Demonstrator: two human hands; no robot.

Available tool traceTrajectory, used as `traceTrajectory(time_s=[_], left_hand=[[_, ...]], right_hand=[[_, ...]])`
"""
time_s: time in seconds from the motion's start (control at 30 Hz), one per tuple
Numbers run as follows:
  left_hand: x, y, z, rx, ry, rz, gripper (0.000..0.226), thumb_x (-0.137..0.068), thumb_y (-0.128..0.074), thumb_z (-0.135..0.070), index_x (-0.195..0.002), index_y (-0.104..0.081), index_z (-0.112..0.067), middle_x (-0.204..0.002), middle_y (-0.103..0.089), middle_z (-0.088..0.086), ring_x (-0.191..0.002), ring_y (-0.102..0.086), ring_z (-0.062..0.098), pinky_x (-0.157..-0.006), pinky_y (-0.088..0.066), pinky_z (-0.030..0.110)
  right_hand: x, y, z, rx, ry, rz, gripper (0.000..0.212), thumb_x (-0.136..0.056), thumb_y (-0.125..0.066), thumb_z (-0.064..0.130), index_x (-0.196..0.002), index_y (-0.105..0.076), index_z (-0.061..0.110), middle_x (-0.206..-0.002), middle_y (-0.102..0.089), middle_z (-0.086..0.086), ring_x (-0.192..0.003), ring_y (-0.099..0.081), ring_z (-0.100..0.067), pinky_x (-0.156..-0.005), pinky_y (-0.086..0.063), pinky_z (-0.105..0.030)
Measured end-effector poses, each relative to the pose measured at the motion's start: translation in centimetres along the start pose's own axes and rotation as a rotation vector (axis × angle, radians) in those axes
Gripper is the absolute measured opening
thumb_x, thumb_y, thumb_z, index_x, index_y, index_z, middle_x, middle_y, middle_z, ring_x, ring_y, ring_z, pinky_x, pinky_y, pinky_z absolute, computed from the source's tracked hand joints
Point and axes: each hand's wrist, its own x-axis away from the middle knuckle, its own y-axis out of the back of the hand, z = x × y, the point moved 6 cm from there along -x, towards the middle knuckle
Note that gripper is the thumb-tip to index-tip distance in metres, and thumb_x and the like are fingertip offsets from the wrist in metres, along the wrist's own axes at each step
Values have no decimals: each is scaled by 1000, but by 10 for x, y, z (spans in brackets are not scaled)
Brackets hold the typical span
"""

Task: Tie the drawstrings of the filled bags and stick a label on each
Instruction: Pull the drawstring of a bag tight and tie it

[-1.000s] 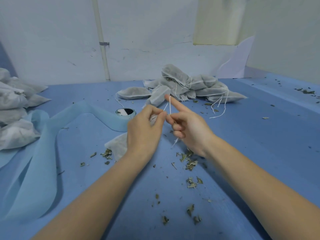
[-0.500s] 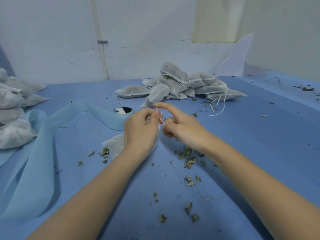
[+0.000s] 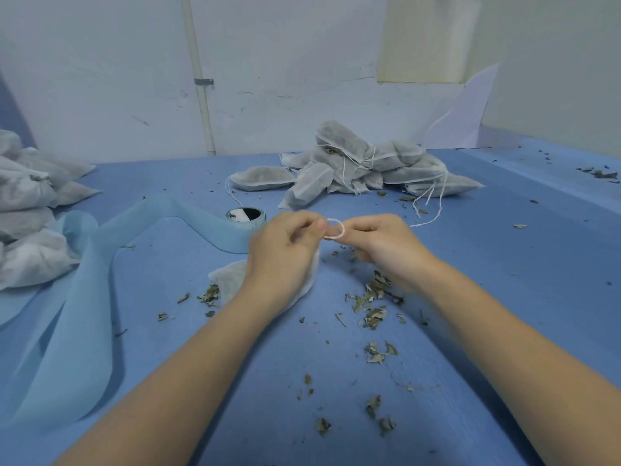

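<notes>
Lowered, both hands now pinch the drawstring [image 3: 335, 229] loop, left hand [image 3: 282, 253] and right hand [image 3: 386, 247] grips level.

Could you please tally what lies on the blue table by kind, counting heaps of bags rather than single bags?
Heaps of filled bags: 2, far heap and left heap
Bag under the left hand: 1
Drawstring loop at the right hand: 1
Roll of light blue strip: 1
Total: 5
</notes>
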Motion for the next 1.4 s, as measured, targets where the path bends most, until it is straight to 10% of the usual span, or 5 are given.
traceTrajectory(time_s=[0.27, 0.57, 0.93, 1.1, 1.4], left_hand=[[5, -3, -7, -496, -267, -42, 16, -93, -57, -21, -92, -71, -14, -86, -54, -5, -88, -52, 16, -72, -38, 29], [0, 4, 5, -358, -73, -164, 17, -93, -56, -24, -84, -65, -12, -83, -54, -5, -86, -53, 17, -74, -36, 26], [5, 2, -3, -335, -203, -172, 13, -91, -56, -11, -103, -61, -11, -105, -52, 0, -90, -49, 15, -73, -33, 18], [14, 8, -17, -356, -341, -319, 18, -82, -57, -11, -90, -72, -9, -105, -62, 6, -95, -49, 23, -83, -27, 3], [14, 11, -22, -559, -488, -408, 7, -78, -73, -9, -73, -73, -4, -94, -64, 13, -89, -53, 40, -74, -38, 26]], right_hand=[[-1, -3, -12, -384, -255, 38, 24, -90, -63, 25, -77, -66, 5, -58, -42, 2, -47, -25, -7, -39, -21, -16], [3, -3, -5, -156, -87, -66, 12, -81, -73, 22, -87, -78, 13, -50, -41, 8, -45, -26, -9, -42, -25, -15], [9, -33, -11, -816, -367, 123, 20, -92, -51, 10, -78, -65, 5, -55, -35, 5, -41, -20, -3, -39, -14, -13], [9, -31, -8, -820, -356, 111, 16, -90, -53, 11, -78, -63, 6, -55, -36, 5, -42, -20, -2, -39, -13, -13], [7, -11, -5, -325, -141, -130, 13, -85, -70, 18, -76, -76, 11, -59, -40, 5, -44, -30, -7, -41, -27, -16]])
